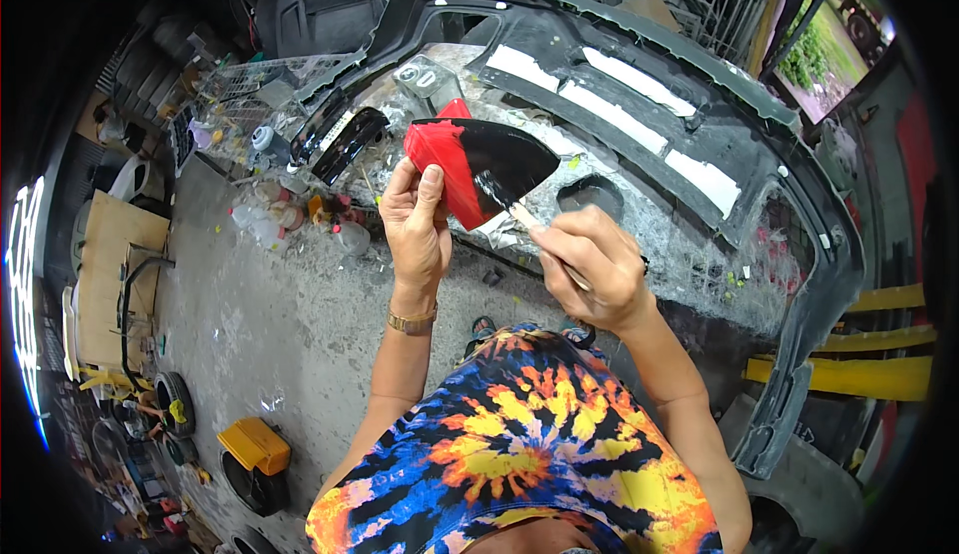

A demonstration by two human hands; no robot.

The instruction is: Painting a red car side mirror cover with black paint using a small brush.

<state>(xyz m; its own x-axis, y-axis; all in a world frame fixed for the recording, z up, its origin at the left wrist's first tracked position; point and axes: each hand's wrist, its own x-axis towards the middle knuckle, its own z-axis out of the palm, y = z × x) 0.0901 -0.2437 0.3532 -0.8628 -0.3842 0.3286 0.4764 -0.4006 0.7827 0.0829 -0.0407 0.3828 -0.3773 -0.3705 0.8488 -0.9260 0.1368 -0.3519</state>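
Observation:
My left hand (415, 219) grips the red left end of a curved shell (499, 159), which looks like a car side-mirror cover. Glossy black covers most of its right side, and bare red shows at the left and along the lower edge. In my right hand (599, 264) is a thin brush (523, 216) with a pale handle, pinched between thumb and fingers. The brush tip meets the lower right edge of the shell, where the black shines wet. Both hands are above the near edge of a cluttered worktable (659, 239).
A large dark car bumper (719, 84) with white patches arches across the table. Behind the shell stands a metal can (425, 79); a glossy black part (350, 142) lies to its left. Plastic bottles (352, 237) crowd the table's left end. A yellow-topped bin (255, 444) stands on the floor.

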